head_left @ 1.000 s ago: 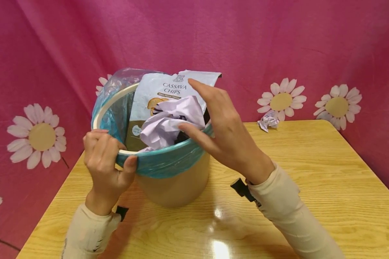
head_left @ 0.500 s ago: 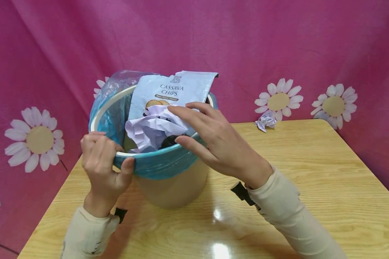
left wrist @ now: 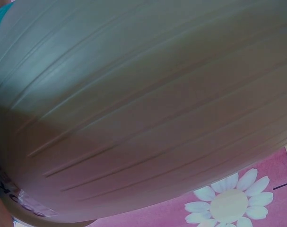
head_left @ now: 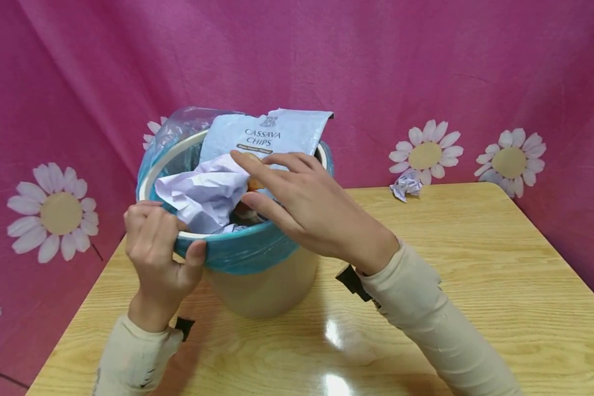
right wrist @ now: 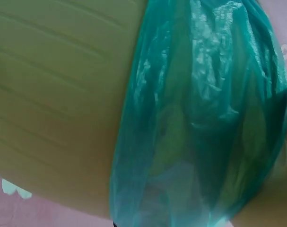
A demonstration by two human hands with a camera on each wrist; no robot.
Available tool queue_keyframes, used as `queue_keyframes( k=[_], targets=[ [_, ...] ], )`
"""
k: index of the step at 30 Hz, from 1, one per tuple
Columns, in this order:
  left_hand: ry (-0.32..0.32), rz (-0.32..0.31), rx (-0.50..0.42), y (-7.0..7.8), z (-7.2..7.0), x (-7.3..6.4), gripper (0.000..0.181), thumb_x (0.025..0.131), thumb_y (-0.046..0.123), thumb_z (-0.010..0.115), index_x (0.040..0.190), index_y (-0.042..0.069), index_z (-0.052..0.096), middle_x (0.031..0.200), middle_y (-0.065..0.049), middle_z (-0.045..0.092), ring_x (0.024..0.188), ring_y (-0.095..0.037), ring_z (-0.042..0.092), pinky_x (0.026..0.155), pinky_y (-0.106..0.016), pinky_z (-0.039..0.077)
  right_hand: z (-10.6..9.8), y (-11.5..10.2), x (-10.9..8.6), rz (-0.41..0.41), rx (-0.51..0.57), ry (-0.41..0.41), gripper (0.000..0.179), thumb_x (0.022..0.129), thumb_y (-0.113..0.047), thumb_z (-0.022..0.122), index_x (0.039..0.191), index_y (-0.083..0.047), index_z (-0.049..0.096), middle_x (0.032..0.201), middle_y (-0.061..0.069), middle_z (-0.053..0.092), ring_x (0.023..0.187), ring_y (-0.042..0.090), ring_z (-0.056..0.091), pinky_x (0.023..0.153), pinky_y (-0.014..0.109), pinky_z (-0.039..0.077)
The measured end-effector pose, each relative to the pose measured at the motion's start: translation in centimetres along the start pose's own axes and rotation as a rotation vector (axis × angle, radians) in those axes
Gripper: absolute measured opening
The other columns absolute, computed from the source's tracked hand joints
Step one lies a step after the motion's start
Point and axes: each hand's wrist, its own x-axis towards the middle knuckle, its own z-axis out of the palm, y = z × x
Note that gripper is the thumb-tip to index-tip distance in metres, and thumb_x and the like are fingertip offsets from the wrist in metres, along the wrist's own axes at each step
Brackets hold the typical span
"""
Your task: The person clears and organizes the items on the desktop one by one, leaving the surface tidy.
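Observation:
A beige trash bin point(head_left: 262, 291), lined with a blue plastic bag point(head_left: 237, 250), stands on the table. My left hand point(head_left: 158, 253) grips its near left rim, thumb outside over the liner. My right hand point(head_left: 312, 203) reaches over the near right rim with fingers extended. Its fingertips are at the right side of a crumpled sheet of white paper point(head_left: 203, 192) inside the bin. Behind the paper leans a cassava chips bag point(head_left: 272, 132), partly covered by the paper and my right hand. The left wrist view holds mostly the ribbed bin wall point(left wrist: 143, 109); the right wrist view, wall and liner point(right wrist: 195, 109).
Another crumpled paper ball point(head_left: 406, 185) lies at the back of the wooden table point(head_left: 450, 275), right of the bin. A pink curtain point(head_left: 366, 71) with daisies hangs behind and at the sides.
My right hand has moved left across the bin, and the crumpled paper has shifted left along the opening toward the left rim. My left hand keeps its grip on the rim.

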Motion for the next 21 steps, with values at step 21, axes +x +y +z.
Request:
queue_keyframes(
  k=[21],
  targets=[
    [-0.012, -0.017, 0.005, -0.2, -0.1, -0.3, 0.068, 0.096, 0.062, 0.045, 0.065, 0.001, 0.041, 0.059, -0.015, 0.036, 0.069, -0.042, 0.039, 0.074, -0.053, 0.035, -3.0, 5.6, -7.0, 0.201, 0.026, 0.28, 0.049, 0.104, -0.027, 0.051, 0.149, -0.01, 0.043, 0.144, 0.007, 0.051, 0.134, 0.026, 0.04, 0.109, 0.047, 0.034]
  ],
)
